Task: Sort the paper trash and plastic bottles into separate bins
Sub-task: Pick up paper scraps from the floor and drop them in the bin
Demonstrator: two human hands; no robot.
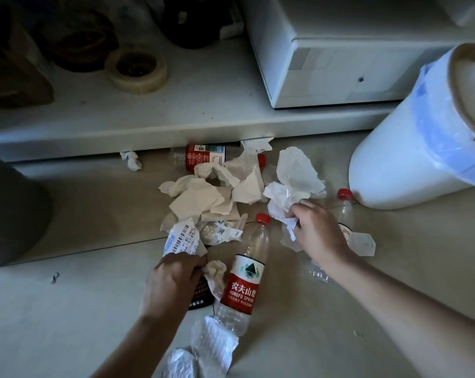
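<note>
Crumpled paper and tissues (203, 197) lie heaped on the floor with clear plastic bottles among them. A red-labelled bottle (244, 274) lies between my hands, red cap pointing away. My left hand (173, 282) is closed on a barcode-printed paper (180, 240) at the pile's near edge. My right hand (316, 230) grips a white crumpled paper wad (291, 186). Under my right hand lies another bottle (345, 205). A third bottle (203, 156) rests at the shelf's foot.
A white bin with a blue liner (411, 148) stands at the right. A dark grey bin (10, 211) is at the left edge. A low white shelf (176, 124) carries a white box (340, 58) and tape rolls (137, 70). Bubble wrap (212, 347) lies near me.
</note>
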